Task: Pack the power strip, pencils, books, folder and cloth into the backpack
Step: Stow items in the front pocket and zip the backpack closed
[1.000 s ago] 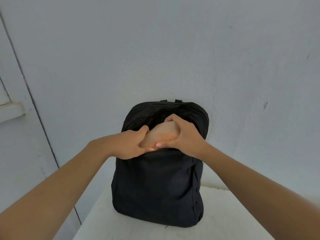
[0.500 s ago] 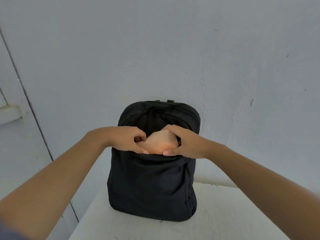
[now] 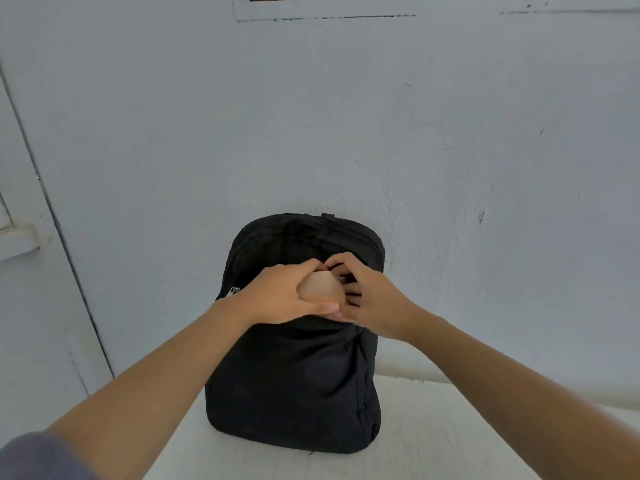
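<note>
Head cam: the cloth (image 3: 320, 285) sits way deeper in the backpack (image 3: 294, 382) than 1 s ago, only a peach bump showing. Left hand (image 3: 280, 296) wraps it. Right hand (image 3: 374, 299) curls beside it, too blurry to tell its grip. Cloth's nearly packed, I'd guess.

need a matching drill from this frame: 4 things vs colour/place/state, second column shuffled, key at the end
Column 1
1. backpack
2. cloth
3. left hand
4. sleeve

Column 2
A. peach, bunched at the bag's top opening
B. grey-blue, in the bottom-left corner of the view
C. black, upright on the white surface, against the wall
D. fingers and thumb curled round the peach bundle

Pairs: 1-C, 2-A, 3-D, 4-B
</note>
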`<state>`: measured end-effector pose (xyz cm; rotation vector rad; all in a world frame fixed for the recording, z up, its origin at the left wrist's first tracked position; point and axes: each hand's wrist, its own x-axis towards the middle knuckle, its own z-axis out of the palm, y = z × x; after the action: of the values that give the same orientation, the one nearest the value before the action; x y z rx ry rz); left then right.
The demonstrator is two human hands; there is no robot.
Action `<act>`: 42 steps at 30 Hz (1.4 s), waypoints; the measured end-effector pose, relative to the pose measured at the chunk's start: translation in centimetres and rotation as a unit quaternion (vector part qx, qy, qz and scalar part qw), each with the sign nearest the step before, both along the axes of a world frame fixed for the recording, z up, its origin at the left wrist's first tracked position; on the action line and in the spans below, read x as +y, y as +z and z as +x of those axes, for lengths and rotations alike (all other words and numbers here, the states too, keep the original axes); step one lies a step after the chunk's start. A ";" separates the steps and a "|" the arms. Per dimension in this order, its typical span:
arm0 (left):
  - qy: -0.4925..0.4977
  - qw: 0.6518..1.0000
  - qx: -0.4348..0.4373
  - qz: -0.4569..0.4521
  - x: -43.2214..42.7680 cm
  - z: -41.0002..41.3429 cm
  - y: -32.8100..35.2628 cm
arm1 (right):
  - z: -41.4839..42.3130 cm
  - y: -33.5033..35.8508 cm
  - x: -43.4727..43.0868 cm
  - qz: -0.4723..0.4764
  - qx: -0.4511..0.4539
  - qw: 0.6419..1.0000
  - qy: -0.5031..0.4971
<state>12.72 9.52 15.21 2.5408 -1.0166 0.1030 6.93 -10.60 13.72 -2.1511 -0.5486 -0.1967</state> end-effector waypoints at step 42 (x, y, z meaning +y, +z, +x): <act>-0.087 0.985 0.105 0.105 0.2 -0.1 1.3 | -1.5 0.1 1.2 -0.359 -0.108 0.918 -0.132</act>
<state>12.61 9.71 16.46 2.5625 -1.2114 -0.3304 5.45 -9.39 13.77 -2.9491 -0.4974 -0.4391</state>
